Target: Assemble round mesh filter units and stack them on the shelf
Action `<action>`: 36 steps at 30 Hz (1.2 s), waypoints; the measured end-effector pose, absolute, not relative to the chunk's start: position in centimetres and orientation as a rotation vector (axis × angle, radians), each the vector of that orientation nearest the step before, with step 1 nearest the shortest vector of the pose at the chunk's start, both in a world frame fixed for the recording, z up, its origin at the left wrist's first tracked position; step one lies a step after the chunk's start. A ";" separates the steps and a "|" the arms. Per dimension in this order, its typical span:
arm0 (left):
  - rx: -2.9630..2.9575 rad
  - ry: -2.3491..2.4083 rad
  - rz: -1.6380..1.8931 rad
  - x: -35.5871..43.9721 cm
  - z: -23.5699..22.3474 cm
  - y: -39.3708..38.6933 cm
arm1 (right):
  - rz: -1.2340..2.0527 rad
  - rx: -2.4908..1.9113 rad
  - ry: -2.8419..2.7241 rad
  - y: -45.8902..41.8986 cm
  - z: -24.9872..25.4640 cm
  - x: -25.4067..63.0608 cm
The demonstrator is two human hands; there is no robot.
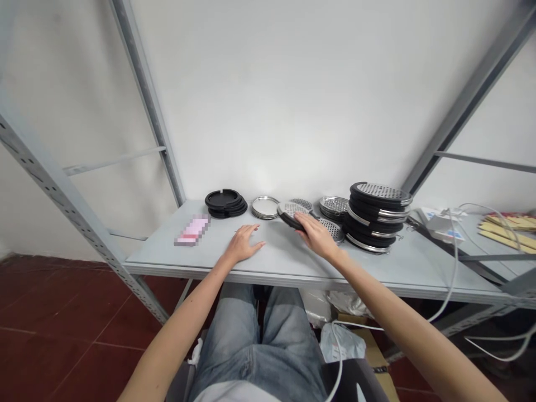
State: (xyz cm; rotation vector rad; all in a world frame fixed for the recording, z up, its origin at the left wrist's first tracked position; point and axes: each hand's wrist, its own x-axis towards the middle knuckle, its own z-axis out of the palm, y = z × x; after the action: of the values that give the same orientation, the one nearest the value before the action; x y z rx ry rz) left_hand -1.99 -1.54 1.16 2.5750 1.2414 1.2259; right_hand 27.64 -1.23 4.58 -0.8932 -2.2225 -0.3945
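Observation:
My left hand (244,242) lies flat on the grey shelf (209,254), fingers stretched out, holding nothing. My right hand (317,234) grips a round perforated metal disc with a black rim (290,213), tilted up off the shelf. Under and beside that hand lies another perforated disc (334,229). Right of it stands a tall stack of black-rimmed perforated discs (378,216). Behind it sits a stack of bare metal strainers (334,206). A metal ring (265,206) and a pile of black rubber rings (225,202) lie toward the back left.
A pink blurred card (192,230) lies on the shelf at left. Slanted grey rack posts (62,204) (456,111) frame the shelf. White cables (454,262), a small box (439,223) and wooden sticks (508,229) lie at right. My jeans-clad knees (259,335) are below.

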 end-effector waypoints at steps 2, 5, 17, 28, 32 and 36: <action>2.565 1.261 1.220 -2.0 1.0 -1.4 | -0.418 -0.969 -2.140 -0.5 5.2 29.2; 2.552 1.271 1.224 -2.0 0.8 -1.2 | -0.426 -1.045 -2.062 0.7 5.5 31.2; 2.539 1.306 1.190 -2.0 0.7 -1.1 | -0.384 -1.190 -2.017 2.9 4.6 33.4; 2.514 1.331 1.177 -2.0 0.6 -1.1 | -0.438 -1.096 -2.197 1.4 1.9 34.3; 2.515 1.315 1.181 -2.0 0.7 -1.1 | -0.468 -1.085 -2.268 0.7 1.3 34.7; 2.507 1.317 1.179 -1.9 0.7 -1.1 | -0.491 -1.102 -2.268 0.0 1.0 34.9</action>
State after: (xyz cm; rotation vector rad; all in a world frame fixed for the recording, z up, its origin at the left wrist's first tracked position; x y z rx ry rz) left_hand -1.95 -1.13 0.74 2.5066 1.3165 1.1786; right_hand 34.92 0.01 1.00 -1.1024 -2.2680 -0.4911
